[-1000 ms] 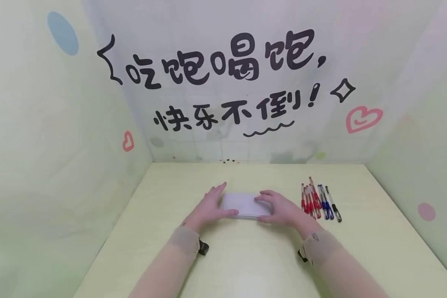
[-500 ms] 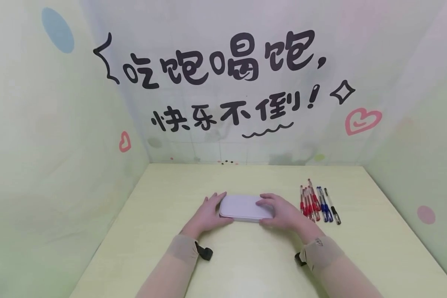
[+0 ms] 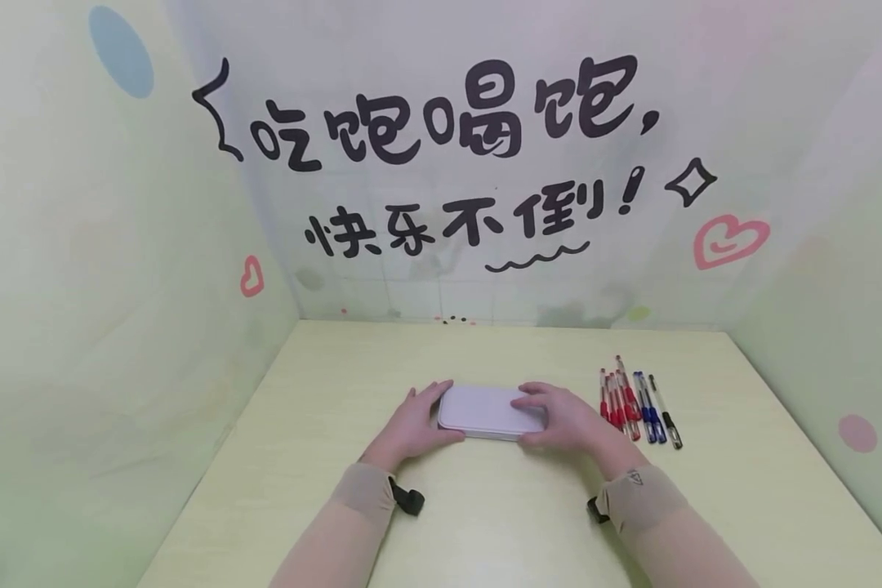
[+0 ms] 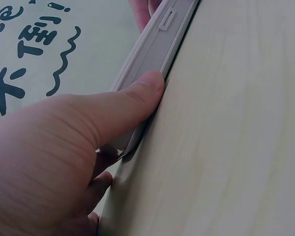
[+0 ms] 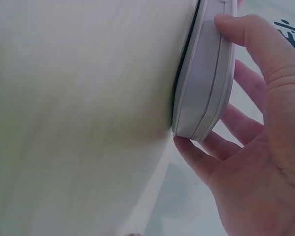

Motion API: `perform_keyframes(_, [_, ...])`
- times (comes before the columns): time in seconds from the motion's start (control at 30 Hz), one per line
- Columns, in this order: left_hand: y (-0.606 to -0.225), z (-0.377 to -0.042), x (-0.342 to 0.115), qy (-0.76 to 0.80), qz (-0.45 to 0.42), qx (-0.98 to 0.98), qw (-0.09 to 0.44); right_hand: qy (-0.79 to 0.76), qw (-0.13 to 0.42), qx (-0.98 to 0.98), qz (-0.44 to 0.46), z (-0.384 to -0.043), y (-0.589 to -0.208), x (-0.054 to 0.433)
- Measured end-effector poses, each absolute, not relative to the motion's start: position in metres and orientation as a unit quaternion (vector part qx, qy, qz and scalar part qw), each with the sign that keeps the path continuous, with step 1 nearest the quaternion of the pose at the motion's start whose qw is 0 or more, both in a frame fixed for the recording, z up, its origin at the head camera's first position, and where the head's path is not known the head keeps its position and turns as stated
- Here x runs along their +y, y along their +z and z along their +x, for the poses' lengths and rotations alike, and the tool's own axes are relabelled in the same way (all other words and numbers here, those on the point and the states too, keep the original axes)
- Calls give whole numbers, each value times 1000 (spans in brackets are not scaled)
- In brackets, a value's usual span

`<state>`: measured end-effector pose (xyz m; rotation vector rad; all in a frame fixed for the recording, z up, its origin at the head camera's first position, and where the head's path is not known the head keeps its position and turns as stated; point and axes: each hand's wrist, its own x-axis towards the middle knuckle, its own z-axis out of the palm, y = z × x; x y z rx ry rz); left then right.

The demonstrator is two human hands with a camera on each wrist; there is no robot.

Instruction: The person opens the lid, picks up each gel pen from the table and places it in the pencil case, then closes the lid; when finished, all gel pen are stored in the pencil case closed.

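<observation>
A flat, pale lilac-white pencil case [image 3: 488, 410] with rounded corners lies lengthwise across the table, lid shut. My left hand [image 3: 414, 422] grips its left end, thumb along the near side and fingers round the far corner. In the left wrist view that thumb presses the side wall, and a small latch [image 4: 167, 18] shows farther along. At the other end my right hand [image 3: 569, 418] holds the case, thumb on the near side and a finger over the lid. The right wrist view shows the seam between lid and base just under the right thumb.
Right of the case lie several red pens [image 3: 617, 400], two blue pens [image 3: 648, 412] and a black pen [image 3: 665, 412], side by side. A printed backdrop [image 3: 485, 286] closes off the table [image 3: 485, 523] at the back and both sides.
My left fingers have come in from a looser, more spread pose to grip the left end of the pencil case. My right hand keeps its hold; the head view shifts slightly.
</observation>
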<state>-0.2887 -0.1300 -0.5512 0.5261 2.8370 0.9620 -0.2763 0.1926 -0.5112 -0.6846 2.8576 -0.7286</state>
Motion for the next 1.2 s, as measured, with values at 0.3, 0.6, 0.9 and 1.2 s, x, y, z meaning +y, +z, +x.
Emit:
perform_keyframes(0.3, [-549, -288, -130, 327, 161, 930, 52, -254, 77, 937, -225, -284, -504, 194])
perform_keyframes(0.6, [-547, -287, -129, 356, 139, 922, 62, -350, 83, 912, -197, -285, -501, 207])
perform_keyframes(0.9, [-545, -288, -130, 356, 152, 921, 50, -490, -52, 858, -142, -292, -506, 203])
perform_keyframes(1.2, [-550, -291, -130, 359, 155, 919, 43, -504, -105, 856, -50, -304, -504, 189])
